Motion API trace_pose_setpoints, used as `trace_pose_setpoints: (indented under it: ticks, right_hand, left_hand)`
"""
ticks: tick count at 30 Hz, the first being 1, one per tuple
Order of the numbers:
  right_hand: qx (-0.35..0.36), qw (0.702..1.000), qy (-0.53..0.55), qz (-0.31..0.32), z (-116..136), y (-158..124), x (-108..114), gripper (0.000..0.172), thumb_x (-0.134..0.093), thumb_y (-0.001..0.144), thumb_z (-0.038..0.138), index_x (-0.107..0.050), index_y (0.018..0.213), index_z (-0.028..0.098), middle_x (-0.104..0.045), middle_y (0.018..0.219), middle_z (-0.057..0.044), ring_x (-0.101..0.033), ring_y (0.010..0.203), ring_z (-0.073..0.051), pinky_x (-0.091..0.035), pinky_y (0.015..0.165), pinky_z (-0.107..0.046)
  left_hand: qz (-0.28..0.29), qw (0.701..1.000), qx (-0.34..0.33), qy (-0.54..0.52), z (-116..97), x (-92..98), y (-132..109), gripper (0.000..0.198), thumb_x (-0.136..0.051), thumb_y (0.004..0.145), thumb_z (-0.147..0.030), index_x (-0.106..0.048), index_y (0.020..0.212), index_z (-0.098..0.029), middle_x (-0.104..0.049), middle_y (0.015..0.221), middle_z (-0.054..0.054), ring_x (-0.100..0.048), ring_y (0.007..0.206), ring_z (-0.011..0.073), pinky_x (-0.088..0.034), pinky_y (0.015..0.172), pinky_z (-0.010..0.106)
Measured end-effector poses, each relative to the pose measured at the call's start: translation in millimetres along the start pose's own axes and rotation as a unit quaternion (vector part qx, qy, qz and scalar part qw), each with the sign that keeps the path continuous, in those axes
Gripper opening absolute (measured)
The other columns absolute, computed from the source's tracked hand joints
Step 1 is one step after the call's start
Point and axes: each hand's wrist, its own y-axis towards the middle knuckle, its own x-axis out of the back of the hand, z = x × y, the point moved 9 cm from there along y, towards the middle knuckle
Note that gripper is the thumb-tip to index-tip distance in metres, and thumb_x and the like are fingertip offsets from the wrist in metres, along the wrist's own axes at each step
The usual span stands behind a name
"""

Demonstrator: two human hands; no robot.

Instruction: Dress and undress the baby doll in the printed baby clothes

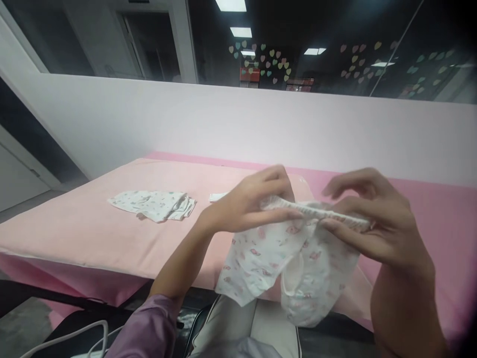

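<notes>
In front of me hang small white pants [261, 258] with a pink print, held up by their gathered elastic waistband. My left hand [261, 199] is closed on one side of the waistband, with the thumb along the front and the fingers behind. At the other side, my right hand [376, 219] pinches the band between thumb and fingers, its upper fingers raised and slightly blurred. The two legs of the pants dangle over the table's near edge and my lap. The right leg opening faces me, partly open.
A folded white garment with a small green print [156, 205] lies on the pink-covered table [93, 238] to the left. Behind my left wrist shows the edge of another white item [216, 197], mostly hidden. A white cable [74, 333] loops at lower left. A white wall [231, 124] stands behind the table.
</notes>
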Motion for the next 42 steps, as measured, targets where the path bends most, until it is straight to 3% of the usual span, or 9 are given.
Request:
trace_pose_setpoints:
  ticks: [3, 7, 11, 14, 19, 26, 32, 39, 42]
  right_hand:
    - [-0.033, 0.986, 0.165, -0.011, -34, 22, -21, 0.023, -0.083, 0.095, 0.036, -0.074, 0.076, 0.026, -0.07, 0.1, -0.008, -0.071, 0.087, -0.024, -0.062, 0.073, -0.037]
    - [-0.14, 0.895, 0.421, 0.035, -83, 26, -76, 0.032, -0.069, 0.104, 0.041, -0.061, 0.077, 0.025, -0.055, 0.064, 0.002, -0.046, 0.048, -0.014, -0.04, 0.045, -0.028]
    - [-0.249, 0.861, 0.439, 0.055, -135, 9, -99, 0.041, -0.077, 0.099, 0.053, -0.057, 0.077, 0.024, -0.046, 0.053, 0.007, -0.034, 0.041, -0.011, -0.033, 0.041, -0.025]
    - [-0.26, 0.868, 0.401, 0.137, -154, 0, -104, 0.037, -0.089, 0.089, 0.054, -0.067, 0.088, 0.024, -0.056, 0.059, 0.007, -0.048, 0.046, -0.012, -0.042, 0.046, -0.024]
    - [-0.264, 0.861, 0.31, 0.305, -149, -12, -132, 0.037, -0.094, 0.085, 0.044, -0.078, 0.11, 0.022, -0.077, 0.094, -0.001, -0.074, 0.086, -0.021, -0.062, 0.073, -0.029]
    - [-0.3, 0.9, 0.316, 0.018, -164, 0, -113, 0.03, -0.068, 0.108, 0.054, -0.076, 0.116, 0.026, -0.075, 0.097, 0.0, -0.075, 0.09, -0.02, -0.062, 0.072, -0.027]
    - [-0.285, 0.863, 0.348, 0.229, -160, -10, -152, 0.045, -0.098, 0.081, 0.05, -0.076, 0.105, 0.019, -0.076, 0.091, -0.004, -0.074, 0.078, -0.022, -0.061, 0.064, -0.029]
    - [-0.266, 0.91, 0.318, -0.013, -169, 8, -117, 0.034, -0.08, 0.101, 0.049, -0.07, 0.117, 0.021, -0.069, 0.098, 0.002, -0.069, 0.085, -0.012, -0.053, 0.066, -0.018]
    - [-0.307, 0.895, 0.308, 0.093, -172, 0, -129, 0.037, -0.084, 0.098, 0.044, -0.07, 0.122, 0.021, -0.071, 0.099, 0.002, -0.071, 0.086, -0.014, -0.053, 0.067, -0.018]
  left_hand:
    - [-0.06, 0.997, -0.009, -0.042, 31, 13.1, 8, 0.043, -0.081, 0.097, -0.058, -0.065, 0.082, -0.022, -0.064, 0.1, 0.01, -0.066, 0.098, 0.0244, -0.058, 0.088, 0.042]
    - [-0.12, 0.98, 0.055, -0.152, 85, 19.2, 1, 0.059, -0.07, 0.101, -0.071, -0.049, 0.075, -0.022, -0.054, 0.078, 0.003, -0.062, 0.073, 0.0176, -0.056, 0.068, 0.035]
    - [-0.063, 0.967, 0.153, -0.195, 128, 19.4, -11, 0.056, -0.074, 0.098, -0.07, -0.053, 0.08, -0.022, -0.049, 0.066, -0.002, -0.054, 0.058, 0.0129, -0.044, 0.054, 0.028]
    - [0.018, 0.966, 0.172, -0.193, 143, 15.6, -13, 0.052, -0.09, 0.087, -0.064, -0.062, 0.086, -0.02, -0.058, 0.072, 0.0, -0.06, 0.063, 0.0146, -0.046, 0.056, 0.028]
    - [-0.058, 0.975, 0.168, -0.135, 160, 18.6, -5, 0.048, -0.08, 0.095, -0.067, -0.066, 0.096, -0.021, -0.062, 0.084, 0.002, -0.067, 0.075, 0.0175, -0.052, 0.067, 0.028]
    - [0.021, 0.971, 0.189, -0.147, 158, 5.9, -8, 0.049, -0.089, 0.088, -0.062, -0.067, 0.094, -0.019, -0.065, 0.087, 0.002, -0.069, 0.079, 0.0173, -0.052, 0.066, 0.026]
    - [-0.062, 0.968, 0.211, -0.118, 171, 20.5, -12, 0.041, -0.073, 0.104, -0.06, -0.065, 0.099, -0.02, -0.06, 0.09, 0.001, -0.075, 0.091, 0.0211, -0.06, 0.076, 0.03]
    - [-0.036, 0.946, 0.247, -0.205, 192, 18.6, -23, 0.046, -0.102, 0.077, -0.039, -0.067, 0.098, -0.017, -0.063, 0.089, 0.002, -0.076, 0.102, 0.0326, -0.064, 0.079, 0.037]
    - [-0.039, 0.949, 0.244, -0.197, 191, 19.3, -19, 0.041, -0.096, 0.086, -0.042, -0.067, 0.102, -0.018, -0.062, 0.091, 0.002, -0.076, 0.104, 0.0306, -0.064, 0.084, 0.038]
